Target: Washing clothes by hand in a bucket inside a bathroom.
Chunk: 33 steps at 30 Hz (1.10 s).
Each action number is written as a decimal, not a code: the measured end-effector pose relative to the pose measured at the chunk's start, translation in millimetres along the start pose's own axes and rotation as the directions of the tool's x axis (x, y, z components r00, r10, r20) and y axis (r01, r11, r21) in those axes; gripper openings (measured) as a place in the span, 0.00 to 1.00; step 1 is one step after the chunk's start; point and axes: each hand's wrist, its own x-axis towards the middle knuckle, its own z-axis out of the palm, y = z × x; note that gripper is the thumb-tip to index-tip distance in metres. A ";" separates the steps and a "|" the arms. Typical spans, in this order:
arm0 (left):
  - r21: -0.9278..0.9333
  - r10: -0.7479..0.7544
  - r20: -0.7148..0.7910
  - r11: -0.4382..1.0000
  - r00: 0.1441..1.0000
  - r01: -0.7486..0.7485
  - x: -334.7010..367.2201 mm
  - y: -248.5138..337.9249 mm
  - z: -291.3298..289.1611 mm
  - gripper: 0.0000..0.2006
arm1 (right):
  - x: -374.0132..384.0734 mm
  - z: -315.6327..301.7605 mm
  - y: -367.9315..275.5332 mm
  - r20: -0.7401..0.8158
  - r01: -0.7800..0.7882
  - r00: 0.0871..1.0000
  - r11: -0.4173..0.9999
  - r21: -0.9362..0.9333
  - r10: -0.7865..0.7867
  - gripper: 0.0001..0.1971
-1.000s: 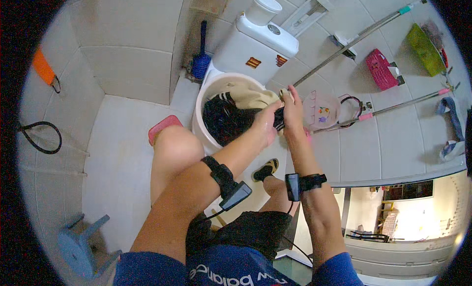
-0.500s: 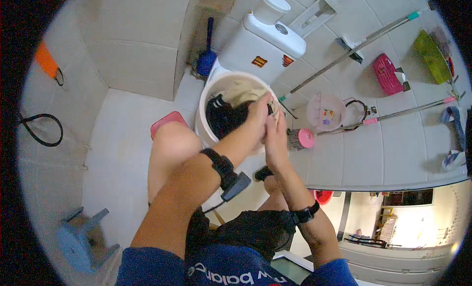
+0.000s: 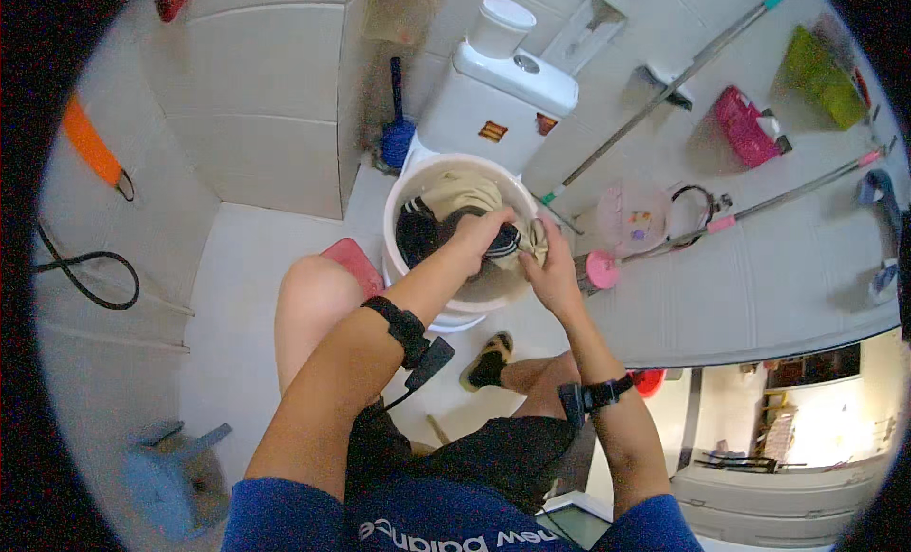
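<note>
A whitish round tub point(image 3: 390, 215) holds a beige cloth point(image 3: 465, 190) and a black garment point(image 3: 415, 233) with white stripes, with wet-looking murk near its front side. My left hand point(image 3: 482, 239) is closed over the dark striped fabric at the right of the tub. Close beside it, my right hand point(image 3: 553, 270) pinches a bunched piece of the beige cloth at the rim. The two hands are slightly apart. Part of the fabric under my left hand is hidden.
Behind the tub stands a white toilet point(image 3: 512, 78), with a blue toilet brush point(image 3: 397, 139) to its left. A pink stool point(image 3: 356, 266) is by my left knee. Long poles point(image 3: 655, 101) lean on the right wall. A blue stool point(image 3: 171, 481) stands at lower left.
My hands were pressed together over the tub; now they are apart, with fabric stretched between them. My right hand has moved down and right. The view has shifted a little, showing my foot.
</note>
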 end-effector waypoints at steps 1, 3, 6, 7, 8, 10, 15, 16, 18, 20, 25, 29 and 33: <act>0.020 -0.017 -0.003 1.000 1.000 0.017 -1.2 -4.9 -3.0 0.24 | -2.5 3.5 12.2 0.044 0.093 0.995 0.977 -0.192 -0.086 0.32; 0.570 0.082 -0.085 0.822 0.993 -0.019 -4.2 -8.3 -14.4 0.30 | -17.8 13.8 29.0 0.095 0.164 0.986 0.918 -0.361 -0.138 0.32; 0.823 0.173 -0.022 0.562 0.985 -0.080 11.0 -18.0 -28.0 0.34 | -24.1 31.4 37.3 0.154 0.039 0.988 0.942 -0.334 0.013 0.31; 0.921 0.192 0.009 0.381 0.981 -0.083 14.1 -20.3 -28.5 0.35 | -24.0 35.8 41.7 0.150 0.032 0.989 0.948 -0.317 0.017 0.31; 0.950 0.213 0.042 0.295 0.976 -0.106 24.3 -27.2 -31.3 0.34 | -23.2 40.4 45.9 0.152 0.105 0.987 0.921 -0.375 -0.051 0.31; 0.977 0.230 0.053 0.189 0.972 -0.098 36.4 -37.4 -34.6 0.33 | -22.2 48.6 53.4 0.147 0.162 0.983 0.891 -0.425 -0.109 0.31; 0.995 0.166 0.102 -0.014 0.981 -0.101 58.8 -56.0 -40.2 0.41 | -19.0 58.2 68.3 0.257 0.122 0.966 0.880 -0.459 0.000 0.32; 0.994 0.154 0.105 -0.029 0.982 -0.101 61.2 -57.7 -40.1 0.41 | -18.4 58.6 71.4 0.252 0.111 0.968 0.885 -0.451 0.007 0.32; 0.994 0.136 0.106 -0.051 0.985 -0.100 64.7 -62.7 -39.1 0.40 | -15.5 59.2 76.8 0.298 0.084 0.952 0.879 -0.469 0.068 0.35; 0.996 0.237 0.083 -0.040 0.968 -0.076 64.2 -67.3 -37.8 0.30 | -11.8 59.1 78.0 0.325 0.077 0.940 0.869 -0.490 0.100 0.35; 0.965 0.171 -0.038 0.264 0.984 -0.009 66.9 -49.7 -44.5 0.29 | 1.1 50.2 70.1 0.411 0.010 0.899 0.929 -0.369 0.153 0.39; 0.348 -0.013 -0.209 0.933 0.978 0.087 41.3 -24.6 -26.1 0.18 | 12.6 36.1 60.8 0.458 -0.107 0.880 0.991 -0.077 0.130 0.56; -0.039 -0.158 -0.171 0.987 0.972 0.154 36.9 5.7 -22.1 0.09 | 22.3 41.9 67.2 0.420 -0.265 0.892 0.948 0.177 0.171 0.58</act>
